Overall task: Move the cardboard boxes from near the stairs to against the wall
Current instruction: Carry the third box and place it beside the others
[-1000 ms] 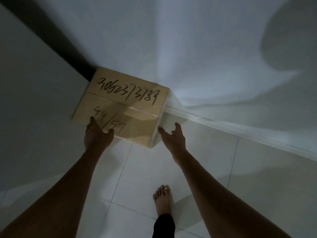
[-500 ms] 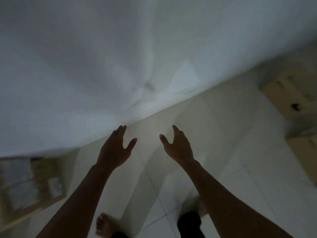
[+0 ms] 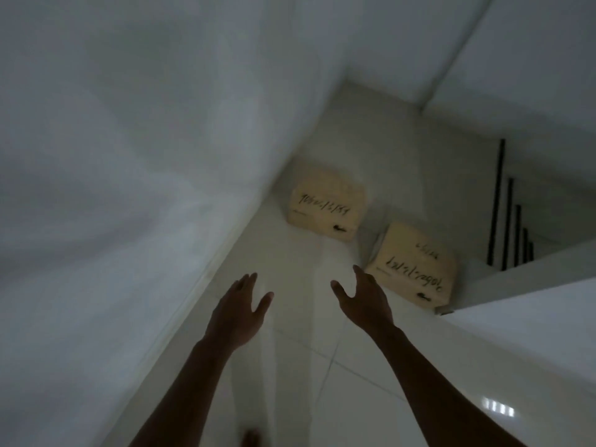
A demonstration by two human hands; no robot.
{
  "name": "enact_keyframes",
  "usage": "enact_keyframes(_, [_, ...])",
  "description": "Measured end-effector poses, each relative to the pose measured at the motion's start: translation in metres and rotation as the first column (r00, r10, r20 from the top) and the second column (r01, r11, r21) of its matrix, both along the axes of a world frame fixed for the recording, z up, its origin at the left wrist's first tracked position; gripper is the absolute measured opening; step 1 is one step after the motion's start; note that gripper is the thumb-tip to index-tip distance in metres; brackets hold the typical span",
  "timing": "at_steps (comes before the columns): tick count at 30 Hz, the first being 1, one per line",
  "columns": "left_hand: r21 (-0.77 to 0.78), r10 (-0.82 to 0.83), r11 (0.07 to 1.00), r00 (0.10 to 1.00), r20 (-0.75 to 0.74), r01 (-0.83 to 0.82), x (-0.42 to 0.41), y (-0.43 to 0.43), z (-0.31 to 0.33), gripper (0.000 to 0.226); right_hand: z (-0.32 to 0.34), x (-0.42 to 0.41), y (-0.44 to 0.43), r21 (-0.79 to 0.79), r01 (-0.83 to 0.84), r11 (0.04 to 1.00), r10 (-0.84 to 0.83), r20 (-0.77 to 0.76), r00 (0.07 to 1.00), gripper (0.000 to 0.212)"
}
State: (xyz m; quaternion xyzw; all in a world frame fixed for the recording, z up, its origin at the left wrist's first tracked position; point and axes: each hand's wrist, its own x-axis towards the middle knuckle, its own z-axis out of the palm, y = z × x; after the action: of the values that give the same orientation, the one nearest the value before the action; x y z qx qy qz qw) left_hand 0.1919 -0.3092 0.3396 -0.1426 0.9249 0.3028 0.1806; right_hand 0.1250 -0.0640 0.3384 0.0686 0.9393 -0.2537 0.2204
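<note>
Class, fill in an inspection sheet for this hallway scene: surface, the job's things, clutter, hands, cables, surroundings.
Surface: pale tiled floor, glossy, with a light reflection at lower right.
Job's things: far cardboard box and near cardboard box on the floor, handwriting on top, apart from each other.
Clutter: nothing seen.
Hands: left hand and right hand open, empty, stretched forward, touching neither box.
Cables: nothing seen.
Surroundings: white wall on the left; dark stair railing bars beyond the near box.
</note>
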Motion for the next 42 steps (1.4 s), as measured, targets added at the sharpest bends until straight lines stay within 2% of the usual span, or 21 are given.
enact_keyframes(4, [-0.005,-0.028,1.0,0.999,-0.02,0.028,-0.125,0.015,-0.006,0.072,-0.003,-0.102,0.023,-0.038,0.119,0.992,-0.12,-0.026,0.992,0.081])
enact_keyframes(7, [0.017,-0.033,0.999,0.999,0.014,0.033,-0.215,0.026,-0.043,0.074,-0.039,-0.174,0.034,-0.073,0.21,0.975,-0.21,0.01,0.978,0.079])
enact_keyframes(11, [0.027,-0.012,1.0,0.994,0.106,0.009,-0.34,0.035,-0.132,0.074,-0.135,-0.274,0.044,-0.113,0.317,0.942,-0.307,0.098,0.947,0.087])
enact_keyframes(15, [-0.006,-0.016,1.0,0.991,0.135,0.017,-0.442,0.033,-0.25,0.069,-0.253,-0.36,0.046,-0.098,0.387,0.917,-0.369,0.161,0.915,0.093])
enact_keyframes(20, [0.09,0.197,0.971,0.958,0.209,-0.22,-0.495,0.028,-0.369,0.087,-0.366,-0.417,0.048,-0.135,0.57,0.811,-0.529,0.249,0.812,0.094])
enact_keyframes(22, [0.16,0.236,0.949,0.948,0.215,-0.272,-0.502,0.029,-0.396,0.076,-0.394,-0.422,0.05,-0.168,0.603,0.78,-0.552,0.268,0.79,0.093])
enact_keyframes(25, [0.14,0.266,0.946,0.947,0.182,-0.292,-0.493,0.029,-0.406,0.066,-0.406,-0.411,0.053,-0.179,0.589,0.788,-0.552,0.216,0.805,0.088])
enact_keyframes(27, [0.112,0.273,0.95,0.95,0.151,-0.291,-0.475,0.028,-0.388,0.064,-0.392,-0.394,0.053,-0.197,0.566,0.801,-0.536,0.188,0.823,0.083])
enact_keyframes(30, [0.133,0.285,0.944,0.949,0.133,-0.302,-0.438,0.017,-0.321,0.058,-0.333,-0.362,0.048,-0.231,0.545,0.806,-0.504,0.214,0.837,0.075])
enact_keyframes(33, [0.174,0.299,0.933,0.948,0.114,-0.315,-0.39,-0.005,-0.214,0.057,-0.228,-0.328,0.036,-0.271,0.538,0.798,-0.499,0.202,0.843,0.082])
enact_keyframes(36, [0.186,0.353,0.913,0.932,0.081,-0.362,-0.322,-0.028,-0.089,0.06,-0.103,-0.282,0.018,-0.266,0.467,0.843,-0.441,0.152,0.884,0.087])
enact_keyframes(39, [0.23,0.472,0.85,0.879,0.062,-0.473,-0.227,-0.046,0.026,0.062,0.018,-0.219,0.004,-0.284,0.344,0.895,-0.335,0.083,0.939,0.088])
enact_keyframes(42, [0.285,0.563,0.782,0.825,0.056,-0.554,-0.124,-0.049,0.12,0.066,0.11,-0.147,-0.004,-0.305,0.24,0.921,-0.249,0.011,0.968,0.088])
